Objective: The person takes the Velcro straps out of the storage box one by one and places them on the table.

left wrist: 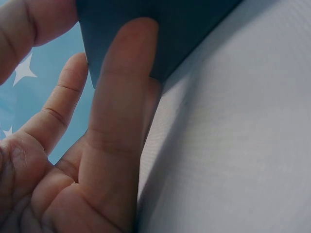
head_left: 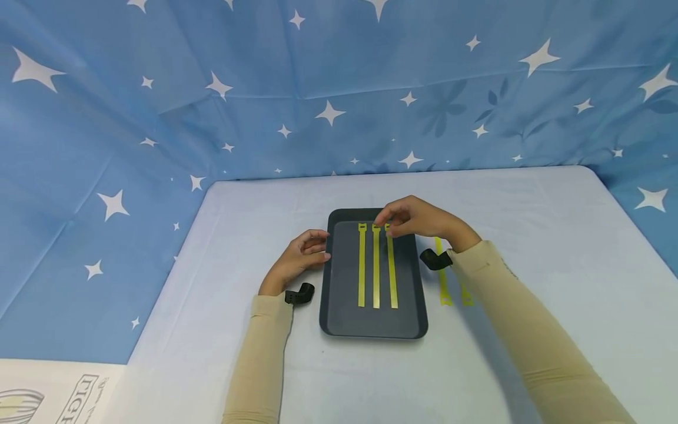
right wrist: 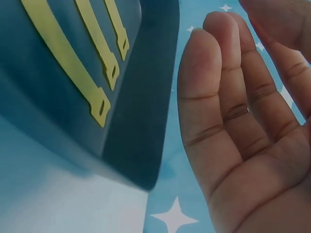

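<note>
Inside the tray (head_left: 339, 321), three straps (head_left: 376, 271) lie side by side; two more straps (head_left: 443, 282) lie right of it. Against its left wall rests the left hand (head_left: 296, 259), fingers loose; over its far end the right hand (head_left: 421, 219) grasps nothing. Straps look light and bendy, likely best pinched by their slotted heads (right wrist: 98, 116).

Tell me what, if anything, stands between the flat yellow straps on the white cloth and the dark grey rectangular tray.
The raised right wall of the tray; the straps would likely need lifting over it. The beige right sleeve also partly covers one in the head view.
</note>
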`<state>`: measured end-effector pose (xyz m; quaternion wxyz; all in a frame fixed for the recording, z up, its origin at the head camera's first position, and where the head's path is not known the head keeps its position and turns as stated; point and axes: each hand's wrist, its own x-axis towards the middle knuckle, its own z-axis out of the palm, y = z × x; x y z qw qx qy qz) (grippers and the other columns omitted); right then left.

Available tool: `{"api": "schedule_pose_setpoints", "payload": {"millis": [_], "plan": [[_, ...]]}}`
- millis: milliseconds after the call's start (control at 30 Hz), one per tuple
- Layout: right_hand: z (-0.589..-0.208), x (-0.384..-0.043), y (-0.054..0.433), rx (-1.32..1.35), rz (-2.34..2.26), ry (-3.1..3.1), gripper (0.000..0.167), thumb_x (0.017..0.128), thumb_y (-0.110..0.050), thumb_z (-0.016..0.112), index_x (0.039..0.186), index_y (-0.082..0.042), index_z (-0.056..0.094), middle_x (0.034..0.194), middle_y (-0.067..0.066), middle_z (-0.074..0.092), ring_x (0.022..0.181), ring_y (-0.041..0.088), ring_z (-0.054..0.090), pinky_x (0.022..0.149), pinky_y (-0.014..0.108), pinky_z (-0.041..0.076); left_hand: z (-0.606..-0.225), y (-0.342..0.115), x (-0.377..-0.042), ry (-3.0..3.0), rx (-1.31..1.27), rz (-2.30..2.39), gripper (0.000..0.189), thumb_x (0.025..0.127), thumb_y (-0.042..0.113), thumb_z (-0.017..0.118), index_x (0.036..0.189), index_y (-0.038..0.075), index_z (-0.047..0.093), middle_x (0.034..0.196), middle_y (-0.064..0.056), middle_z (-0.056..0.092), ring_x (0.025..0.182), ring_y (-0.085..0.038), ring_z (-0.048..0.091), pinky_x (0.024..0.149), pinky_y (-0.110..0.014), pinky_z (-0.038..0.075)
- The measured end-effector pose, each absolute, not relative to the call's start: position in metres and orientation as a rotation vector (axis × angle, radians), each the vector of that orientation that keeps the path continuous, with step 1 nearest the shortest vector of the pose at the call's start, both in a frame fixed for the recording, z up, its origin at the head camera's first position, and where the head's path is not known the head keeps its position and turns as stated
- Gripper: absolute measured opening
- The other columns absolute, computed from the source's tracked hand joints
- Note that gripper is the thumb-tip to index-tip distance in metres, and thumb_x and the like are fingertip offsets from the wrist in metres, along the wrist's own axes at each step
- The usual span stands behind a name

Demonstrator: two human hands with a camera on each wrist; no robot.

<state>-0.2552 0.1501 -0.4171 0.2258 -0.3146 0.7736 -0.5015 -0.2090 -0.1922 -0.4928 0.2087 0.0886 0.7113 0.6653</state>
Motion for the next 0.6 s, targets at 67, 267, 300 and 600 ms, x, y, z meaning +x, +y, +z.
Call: {"api": "schedule_pose_setpoints", "payload": {"millis": [67, 267, 300, 600], "plan": [[-0.419, -0.256, 0.148, -0.879, -1.375, 2.132, 0.030, 0.098, 0.009, 0.072, 0.126, 0.018, 0.067, 0.131, 0.035, 0.066, 0.099, 0.027, 0.073, 0.089, 0.034, 0.060, -0.493, -0.192, -0.209, 1.977, 0.247, 1.853, 0.060, 0.099, 0.000, 0.071, 0.155, -0.002, 0.048, 0.159, -0.025, 0.050, 0.133, -0.028, 0.060, 0.093, -0.030, 0.059], [-0.421, -0.258, 0.140, -0.884, -1.359, 2.095, 0.030, 0.098, 0.011, 0.070, 0.127, 0.019, 0.065, 0.132, 0.038, 0.064, 0.102, 0.028, 0.073, 0.092, 0.038, 0.060, -0.494, -0.192, -0.210, 1.984, 0.245, 1.851, 0.060, 0.099, 0.001, 0.071, 0.154, -0.002, 0.049, 0.159, -0.025, 0.050, 0.131, -0.027, 0.061, 0.093, -0.030, 0.059], [-0.422, -0.258, 0.138, -0.884, -1.358, 2.086, 0.030, 0.098, 0.011, 0.069, 0.127, 0.020, 0.065, 0.132, 0.039, 0.063, 0.104, 0.032, 0.073, 0.092, 0.038, 0.060, -0.495, -0.192, -0.210, 1.985, 0.245, 1.850, 0.059, 0.099, 0.001, 0.071, 0.154, -0.002, 0.049, 0.159, -0.024, 0.050, 0.130, -0.026, 0.061, 0.093, -0.030, 0.059], [-0.430, -0.261, 0.129, -0.900, -1.327, 2.074, 0.028, 0.098, 0.012, 0.068, 0.125, 0.019, 0.066, 0.130, 0.036, 0.065, 0.108, 0.048, 0.071, 0.092, 0.040, 0.061, -0.495, -0.191, -0.211, 1.987, 0.221, 1.852, 0.058, 0.098, 0.001, 0.073, 0.152, 0.000, 0.052, 0.158, -0.022, 0.052, 0.124, -0.020, 0.064, 0.091, -0.030, 0.059]]}}
